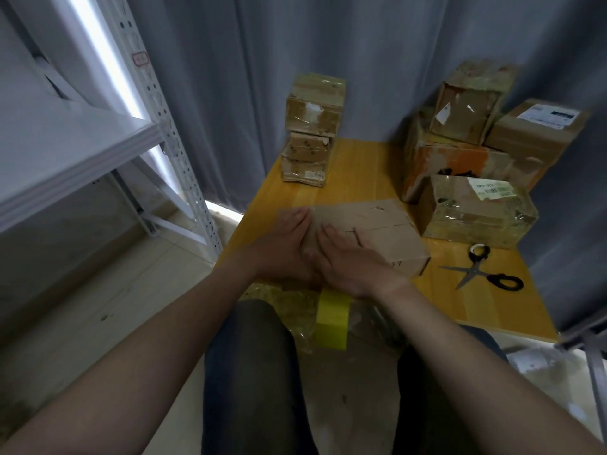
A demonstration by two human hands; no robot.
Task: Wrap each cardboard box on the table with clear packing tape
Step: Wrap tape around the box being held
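A plain cardboard box (377, 231) lies at the near left of the yellow table (361, 165). My left hand (285, 247) rests flat against the box's left end, fingers pointing away from me. My right hand (348, 257) lies flat on the box's top near corner, fingers spread. A yellowish roll of tape (331, 318) hangs just below my wrists at the table's near edge, above crumpled clear plastic. Neither hand grips anything.
Black-handled scissors (483, 274) lie open on the table to the right of the box. A stack of taped boxes (312, 129) stands at the back left, several more boxes (476, 165) at the right. A metal shelf rack (157, 133) stands to the left.
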